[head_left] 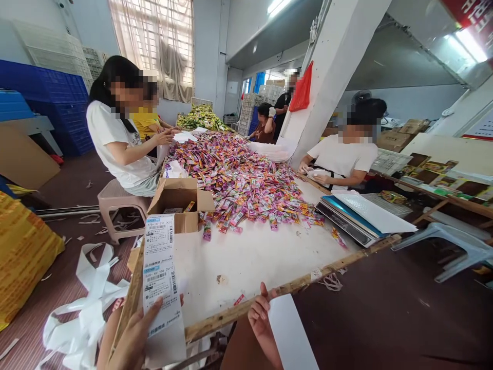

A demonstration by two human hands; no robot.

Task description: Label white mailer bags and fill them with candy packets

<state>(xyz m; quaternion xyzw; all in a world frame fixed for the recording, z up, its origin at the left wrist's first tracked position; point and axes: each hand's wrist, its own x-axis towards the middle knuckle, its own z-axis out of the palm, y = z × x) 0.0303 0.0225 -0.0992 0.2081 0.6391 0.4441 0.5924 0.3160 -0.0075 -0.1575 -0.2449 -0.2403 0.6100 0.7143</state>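
Observation:
My left hand (pixel 140 329), at the lower left, grips a strip of printed shipping labels (pixel 159 277) with the thumb across its face. The strip stands up past the table corner, showing barcodes and small print. Lower middle, at the table's near edge, my right hand (pixel 262 318) holds a blank white paper strip (pixel 290 334) that slants down out of view. Its fingers curl at the paper's left edge. Just beyond the labels stands an open cardboard box (pixel 179 200). Behind it a wide heap of small colourful packets (pixel 246 174) covers the table.
The white table (pixel 246 262) has a wooden rim. A flat scale-like device (pixel 344 221) with white sheets lies on its right corner. People sit on both sides. Waste strips (pixel 82 303) litter the floor left, beside a yellow sack (pixel 26 257). A plastic stool (pixel 454 246) stands right.

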